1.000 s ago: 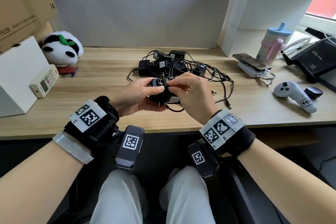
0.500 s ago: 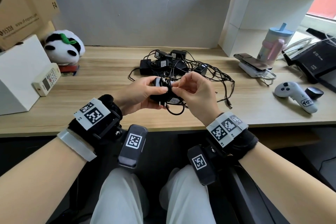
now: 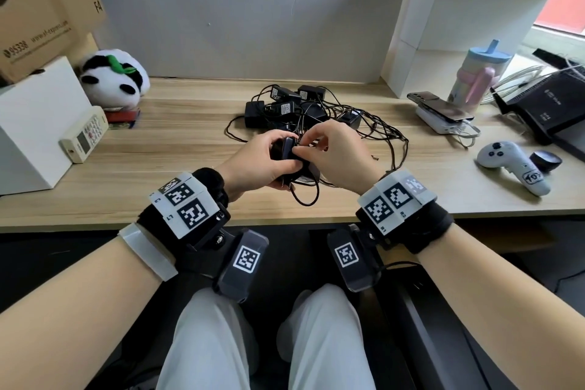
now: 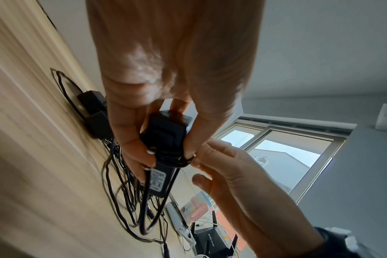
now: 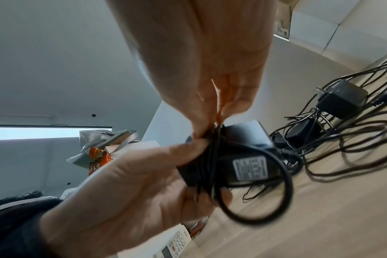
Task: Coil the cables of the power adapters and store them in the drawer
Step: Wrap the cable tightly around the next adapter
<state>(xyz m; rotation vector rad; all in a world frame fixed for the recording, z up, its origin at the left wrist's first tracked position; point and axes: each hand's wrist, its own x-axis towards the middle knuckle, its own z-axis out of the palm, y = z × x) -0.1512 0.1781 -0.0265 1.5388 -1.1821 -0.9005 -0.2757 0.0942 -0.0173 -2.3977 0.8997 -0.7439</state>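
A black power adapter [image 3: 286,152] [image 4: 164,139] [image 5: 243,151] with a white label is gripped in my left hand [image 3: 266,161] above the desk's front middle. Its thin black cable [image 5: 210,157] is wound several turns round the body, and a loose loop [image 3: 305,196] [image 5: 276,192] hangs below. My right hand [image 3: 335,152] pinches the cable at the adapter's edge. Behind my hands lies a tangled pile of black adapters [image 3: 285,104] and cables [image 3: 380,136]. No drawer shows in any view.
On the wooden desk [image 3: 158,168]: white box [image 3: 31,130], remote [image 3: 84,136] and panda plush [image 3: 114,76] at left; phone on power bank [image 3: 443,111], cup [image 3: 474,76], game controller [image 3: 512,165], black router [image 3: 550,104] at right.
My hands have stayed over the desk's front middle with the adapter between them. The right hand has shifted its fingers at the adapter's top while winding the cable; the hanging loop is a little lower.
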